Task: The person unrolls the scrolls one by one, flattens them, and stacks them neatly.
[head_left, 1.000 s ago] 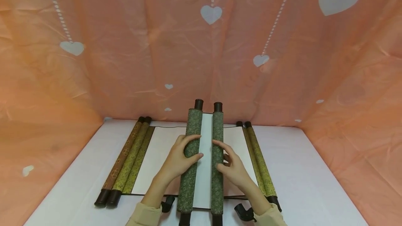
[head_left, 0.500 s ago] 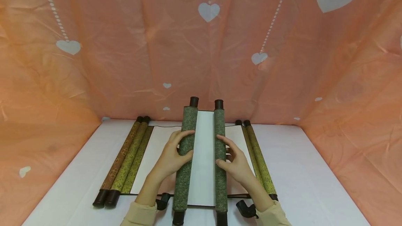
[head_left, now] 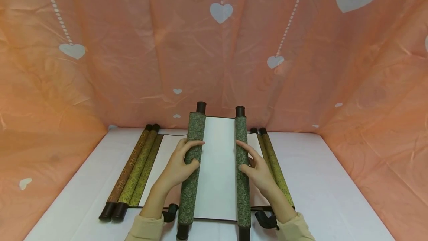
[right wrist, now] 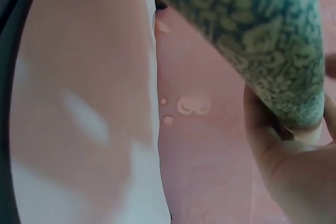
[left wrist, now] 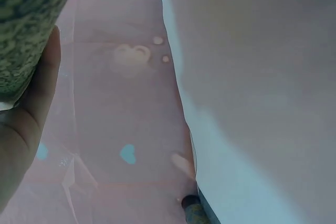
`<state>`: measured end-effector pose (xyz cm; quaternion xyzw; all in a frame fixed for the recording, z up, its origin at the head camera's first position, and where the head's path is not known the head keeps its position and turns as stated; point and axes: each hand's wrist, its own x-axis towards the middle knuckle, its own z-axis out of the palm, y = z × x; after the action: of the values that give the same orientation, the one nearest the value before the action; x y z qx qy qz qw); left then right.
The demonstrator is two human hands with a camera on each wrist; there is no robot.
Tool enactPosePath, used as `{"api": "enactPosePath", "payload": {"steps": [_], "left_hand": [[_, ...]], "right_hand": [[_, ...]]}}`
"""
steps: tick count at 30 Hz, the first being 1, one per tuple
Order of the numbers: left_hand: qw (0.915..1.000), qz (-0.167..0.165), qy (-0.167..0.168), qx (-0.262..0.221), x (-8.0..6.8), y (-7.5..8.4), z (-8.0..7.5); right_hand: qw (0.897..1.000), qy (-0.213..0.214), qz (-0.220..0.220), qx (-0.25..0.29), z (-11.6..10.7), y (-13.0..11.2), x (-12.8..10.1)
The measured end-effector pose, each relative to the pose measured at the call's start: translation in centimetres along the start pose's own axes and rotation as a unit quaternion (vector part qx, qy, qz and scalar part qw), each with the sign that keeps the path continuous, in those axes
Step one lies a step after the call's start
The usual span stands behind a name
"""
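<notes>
Head view: white table point(head_left: 334, 196) boxed in on three sides by an orange backdrop point(head_left: 100, 66) printed with white hearts. A green scroll point(head_left: 217, 166) is held up over the table centre, part unrolled, white paper showing between its two rolls. Left hand point(head_left: 178, 164) has fingers curled round the left roll point(head_left: 190, 166); right hand point(head_left: 255, 170) has fingers and thumb on the right roll point(head_left: 242, 170). Under it an opened scroll point(head_left: 157, 170) lies flat, with a brown roll and a yellow-green roll at its left edge and a yellow-green roll point(head_left: 275, 166) at its right edge. Black end knobs poke out near both wrists.

Left wrist view: thumb side of the left hand point(left wrist: 29, 114) against the green patterned roll point(left wrist: 26, 19), top left; rest is blurred white sheet and pink backdrop.

Right wrist view: right hand point(right wrist: 294, 171) under the green roll point(right wrist: 252, 30), palm touching it; finger curl not visible here.

Versus 1.0 s ago: rolls were almost together with a thin white strip; now they sit well apart with a wide white panel, and both hands have moved outward with them.
</notes>
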<state>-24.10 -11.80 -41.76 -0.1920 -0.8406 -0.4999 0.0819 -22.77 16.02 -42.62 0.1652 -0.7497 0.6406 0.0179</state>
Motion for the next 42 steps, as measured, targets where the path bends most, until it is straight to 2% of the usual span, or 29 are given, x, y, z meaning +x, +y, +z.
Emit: {"api": "enactPosePath", "payload": {"steps": [4,7,14,25,30,34,42], "left_hand": [[1.0,-0.005,-0.001,0.002,0.1,-0.1,0.0],[0.9999,-0.01,-0.007,0.004,0.2,-0.3,-0.1],[0.9996,0.027,-0.004,0.009,0.1,-0.5,-0.7],[0.9997,0.0,-0.02,0.015,-0.2,-0.5,-1.8],[0.9996,-0.006,-0.025,0.013,-0.3,-0.4,-2.1],[0.9997,-0.004,-0.019,0.016,-0.2,-0.4,-2.0],[0.9998,-0.001,-0.003,0.021,-0.1,-0.5,-1.9]], "right_hand": [[1.0,0.01,-0.004,0.003,0.2,0.3,0.1],[0.999,0.025,-0.029,-0.011,0.2,0.4,0.2],[0.998,0.038,-0.038,-0.029,-0.7,0.1,0.2],[0.998,0.026,-0.037,-0.047,-2.5,-0.4,0.2],[0.999,0.017,-0.026,-0.038,-3.1,-0.7,0.1],[0.999,0.014,-0.018,-0.042,-3.2,-0.4,0.2],[0.995,0.027,-0.027,-0.091,-3.4,0.0,0.3]]}}
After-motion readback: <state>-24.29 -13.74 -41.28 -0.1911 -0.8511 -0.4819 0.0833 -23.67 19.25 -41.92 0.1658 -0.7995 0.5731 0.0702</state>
